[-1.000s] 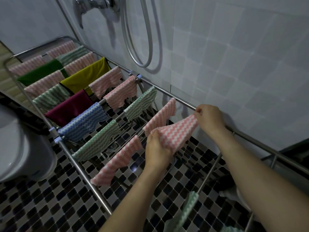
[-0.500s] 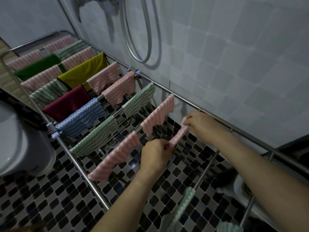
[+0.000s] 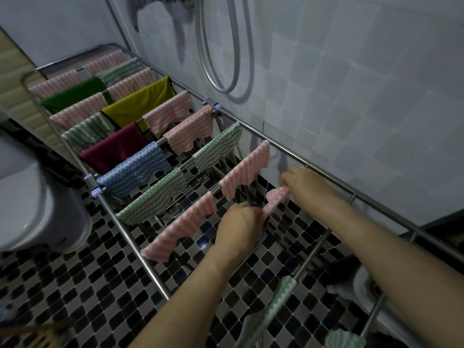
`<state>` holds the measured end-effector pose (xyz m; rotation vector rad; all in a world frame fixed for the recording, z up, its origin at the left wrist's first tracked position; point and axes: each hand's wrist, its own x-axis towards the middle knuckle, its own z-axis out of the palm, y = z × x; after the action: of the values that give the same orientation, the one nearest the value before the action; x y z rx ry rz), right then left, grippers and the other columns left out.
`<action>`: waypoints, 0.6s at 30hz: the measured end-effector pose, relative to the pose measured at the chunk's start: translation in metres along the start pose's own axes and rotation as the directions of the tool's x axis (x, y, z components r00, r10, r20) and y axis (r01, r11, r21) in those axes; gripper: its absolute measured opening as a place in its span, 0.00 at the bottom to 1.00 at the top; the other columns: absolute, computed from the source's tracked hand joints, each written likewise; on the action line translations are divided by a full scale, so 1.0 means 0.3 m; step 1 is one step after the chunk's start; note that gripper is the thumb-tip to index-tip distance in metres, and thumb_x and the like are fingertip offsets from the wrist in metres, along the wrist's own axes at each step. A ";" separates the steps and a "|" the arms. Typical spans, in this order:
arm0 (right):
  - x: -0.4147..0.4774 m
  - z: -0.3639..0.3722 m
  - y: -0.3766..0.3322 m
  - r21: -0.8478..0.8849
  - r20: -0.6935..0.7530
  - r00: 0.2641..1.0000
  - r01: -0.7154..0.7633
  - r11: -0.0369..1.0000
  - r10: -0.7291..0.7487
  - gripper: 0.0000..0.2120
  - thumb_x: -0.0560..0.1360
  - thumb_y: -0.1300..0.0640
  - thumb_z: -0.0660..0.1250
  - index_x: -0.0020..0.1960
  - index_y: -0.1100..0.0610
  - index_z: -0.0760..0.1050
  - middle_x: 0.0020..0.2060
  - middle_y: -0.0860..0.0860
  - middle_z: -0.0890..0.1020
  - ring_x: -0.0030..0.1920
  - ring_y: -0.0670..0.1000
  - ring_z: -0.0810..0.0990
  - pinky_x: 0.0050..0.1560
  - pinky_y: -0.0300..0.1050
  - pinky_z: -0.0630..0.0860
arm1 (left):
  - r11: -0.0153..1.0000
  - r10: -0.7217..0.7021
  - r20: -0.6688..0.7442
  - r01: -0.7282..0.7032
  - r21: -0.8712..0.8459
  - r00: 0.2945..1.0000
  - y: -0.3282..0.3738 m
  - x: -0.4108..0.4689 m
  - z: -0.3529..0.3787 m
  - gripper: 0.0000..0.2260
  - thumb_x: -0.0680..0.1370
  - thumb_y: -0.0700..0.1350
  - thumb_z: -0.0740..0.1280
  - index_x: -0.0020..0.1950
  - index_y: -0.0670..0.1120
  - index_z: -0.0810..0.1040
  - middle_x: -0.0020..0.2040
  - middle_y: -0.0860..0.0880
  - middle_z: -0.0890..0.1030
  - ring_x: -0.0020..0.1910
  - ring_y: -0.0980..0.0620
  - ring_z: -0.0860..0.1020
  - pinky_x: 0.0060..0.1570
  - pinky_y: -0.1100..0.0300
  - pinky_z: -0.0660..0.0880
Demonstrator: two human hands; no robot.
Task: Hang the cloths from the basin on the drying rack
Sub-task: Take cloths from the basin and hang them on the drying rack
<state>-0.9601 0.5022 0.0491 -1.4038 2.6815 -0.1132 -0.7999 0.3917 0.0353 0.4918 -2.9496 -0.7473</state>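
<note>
A pink zigzag cloth (image 3: 275, 200) lies lengthwise along a crossbar of the drying rack (image 3: 251, 129), close to its wall-side rail. The left hand (image 3: 239, 222) holds the nearer end and the right hand (image 3: 305, 187) the farther end. The fingers (image 3: 288, 177) of both are clamped on the cloth.

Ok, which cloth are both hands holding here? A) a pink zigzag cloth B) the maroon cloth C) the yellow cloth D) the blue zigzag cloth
A: the left hand and right hand each pinch an end of the pink zigzag cloth stretched between them.
</note>
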 end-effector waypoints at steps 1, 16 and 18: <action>0.004 -0.011 -0.015 -0.011 0.031 0.999 -0.011 1.000 0.011 0.13 0.73 0.63 0.69 0.57 0.56 0.75 0.53 0.53 0.77 0.49 0.52 0.77 0.51 0.47 0.77 | 1.000 -0.006 -0.019 0.006 -0.016 1.000 -0.009 -0.012 -0.014 0.11 0.80 0.49 0.63 0.49 0.46 0.83 0.44 0.49 0.80 0.43 0.49 0.76 0.43 0.52 0.76; 0.006 -0.017 -0.588 0.520 -0.027 1.000 0.019 0.854 -0.006 0.13 0.77 0.60 0.64 0.61 0.53 0.78 0.56 0.50 0.77 0.52 0.49 0.77 0.55 0.44 0.76 | 0.919 -0.370 -0.146 0.385 0.086 0.917 -0.458 -0.378 -0.295 0.05 0.75 0.51 0.70 0.45 0.51 0.83 0.41 0.53 0.83 0.38 0.54 0.79 0.41 0.56 0.79; 0.014 0.032 -0.668 0.490 -0.004 0.999 0.034 0.871 -0.037 0.14 0.78 0.59 0.64 0.63 0.54 0.77 0.58 0.51 0.76 0.56 0.51 0.76 0.60 0.47 0.75 | 0.926 -0.369 -0.105 0.375 0.049 0.924 -0.484 -0.388 -0.294 0.05 0.76 0.51 0.69 0.43 0.52 0.83 0.37 0.55 0.83 0.35 0.58 0.79 0.41 0.58 0.79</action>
<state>-0.7983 0.3846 0.0630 -1.2751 2.3735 -0.7368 -0.6356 0.2680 0.0466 1.0846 -2.8314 -0.6291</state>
